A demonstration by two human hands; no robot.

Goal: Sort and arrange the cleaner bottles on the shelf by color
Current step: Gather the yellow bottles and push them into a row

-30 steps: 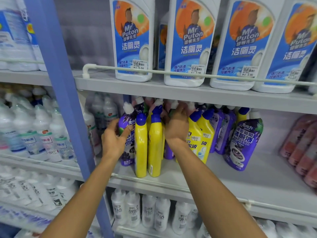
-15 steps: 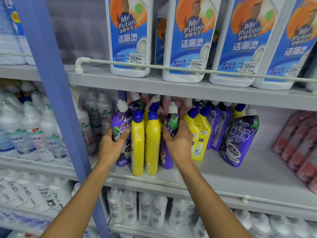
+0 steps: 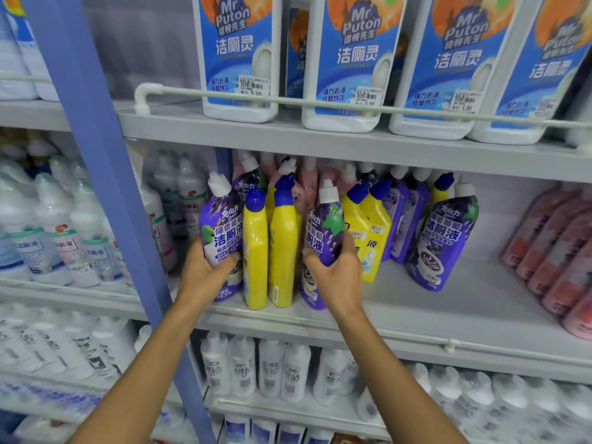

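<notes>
**Item 1, lower centre.** Left hand (image 3: 205, 272), fingers curled round the waist of a purple bottle (image 3: 221, 225) with a white cap. The bottle is at the left end of the middle shelf (image 3: 416, 331), near the blue post (image 3: 96, 187).

**Item 2, centre.** Right hand (image 3: 336, 277), wrapped round the lower body of a second purple bottle (image 3: 324, 229). I cannot tell whether its base rests on the shelf or is just lifted.

**Item 3, between the hands.** 2 yellow bottles (image 3: 256, 251) with blue caps, upright and touching, at the front edge.

**Item 4, right of centre.** 2 more yellow bottles (image 3: 358, 219), leaning, then further purple ones (image 3: 445, 238).

**Item 5, back row.** Pink bottles (image 3: 309, 187), mostly hidden.

**Item 6, top of frame.** White jugs (image 3: 237, 59) with blue labels, behind a rail.

**Handling note.**
- The bottles look like stiff plastic, probably full, so moderately heavy.
- The glossy labels are likely slick.
- The tall bodies and bent necks suggest they tip easily when crowded.
- Best held at the waist with a full wrap, never by the cap.

**Status.** Yellow splits the purple group, so sorting appears to be at an early stage.
</notes>
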